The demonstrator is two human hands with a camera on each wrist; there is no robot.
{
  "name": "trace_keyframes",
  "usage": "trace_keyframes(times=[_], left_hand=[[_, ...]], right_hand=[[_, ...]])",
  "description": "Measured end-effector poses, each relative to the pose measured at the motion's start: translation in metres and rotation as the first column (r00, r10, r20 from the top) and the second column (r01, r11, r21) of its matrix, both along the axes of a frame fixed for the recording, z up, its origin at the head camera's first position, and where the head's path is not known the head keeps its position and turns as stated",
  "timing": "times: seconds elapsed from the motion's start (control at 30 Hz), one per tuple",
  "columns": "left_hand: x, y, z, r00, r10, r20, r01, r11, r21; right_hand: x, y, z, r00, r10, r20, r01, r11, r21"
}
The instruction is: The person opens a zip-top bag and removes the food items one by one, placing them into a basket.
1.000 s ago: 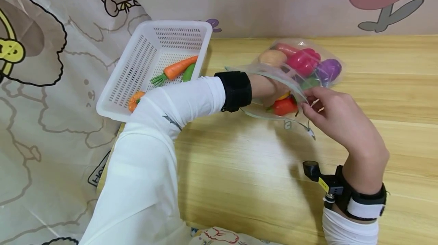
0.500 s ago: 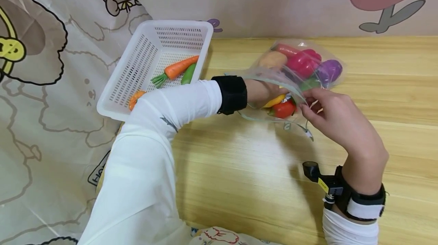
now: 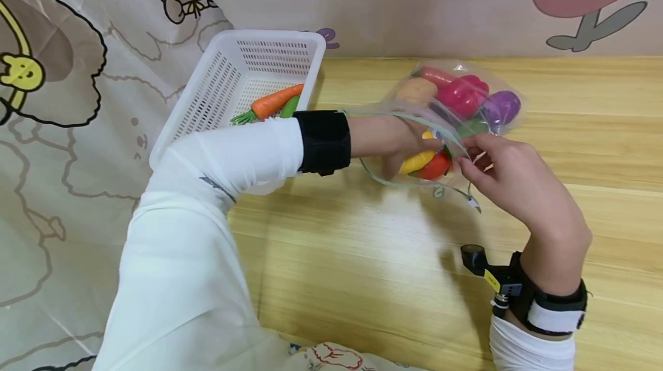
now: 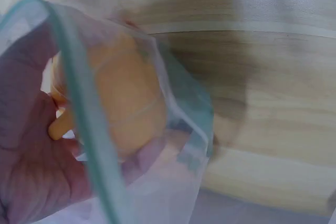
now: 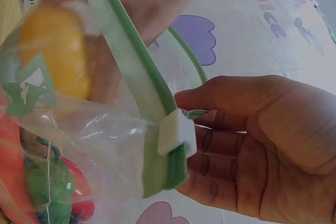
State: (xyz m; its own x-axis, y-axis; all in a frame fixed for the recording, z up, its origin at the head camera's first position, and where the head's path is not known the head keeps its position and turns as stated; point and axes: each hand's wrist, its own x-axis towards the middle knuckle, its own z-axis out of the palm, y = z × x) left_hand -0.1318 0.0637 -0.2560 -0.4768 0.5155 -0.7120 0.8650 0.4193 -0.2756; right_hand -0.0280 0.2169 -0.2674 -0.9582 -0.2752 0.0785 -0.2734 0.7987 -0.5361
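Inside the clear plastic zip bag point(image 5: 100, 124), my left hand point(image 3: 401, 140) grips 1 rounded yellow vegetable point(image 3: 418, 162). My right hand point(image 5: 268, 145) pinches the green rim point(image 5: 135, 40).

Yellow vegetable point(image 3: 417, 161) nearer bag's mouth point(image 5: 128, 40)

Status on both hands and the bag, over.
Left hand inside bag, holding yellow vegetable. Right hand pinching bag's edge. Red vegetable close alongside the yellow.

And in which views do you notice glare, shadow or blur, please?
Head: glare and soft shadows on the table; left wrist: hazy, the bag soft-edged; right wrist: right hand dim, small glints on the bag.
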Motion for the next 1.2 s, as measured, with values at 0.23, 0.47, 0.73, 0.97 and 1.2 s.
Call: trace_keyframes(times=[0.23, 0.47, 0.73, 0.97, 1.2], left_hand=[[0.006, -0.018, 0.014, 0.984, -0.118, 0.135, 0.101, 0.987, 0.123], [0.016, -0.042, 0.039, 0.979, -0.145, 0.142, 0.117, 0.975, 0.187], [0.016, -0.076, 0.074, 0.965, 0.049, 0.257, -0.089, 0.985, 0.148], [-0.004, -0.111, 0.079, 0.952, 0.212, 0.222, -0.252, 0.953, 0.167], [-0.024, -0.139, 0.072, 0.885, 0.426, 0.186, -0.447, 0.890, 0.087]], right_hand=[[-0.002, 0.002, -0.001, 1.000, -0.014, -0.001, 0.014, 1.000, 0.003], [-0.003, 0.005, -0.001, 1.000, -0.021, 0.016, 0.021, 1.000, 0.015], [-0.003, 0.010, -0.003, 0.999, -0.045, 0.030, 0.044, 0.999, 0.021], [-0.004, 0.013, -0.004, 0.999, -0.035, 0.025, 0.035, 0.999, 0.021], [-0.005, 0.014, -0.005, 0.998, -0.050, 0.038, 0.049, 0.998, 0.027]])
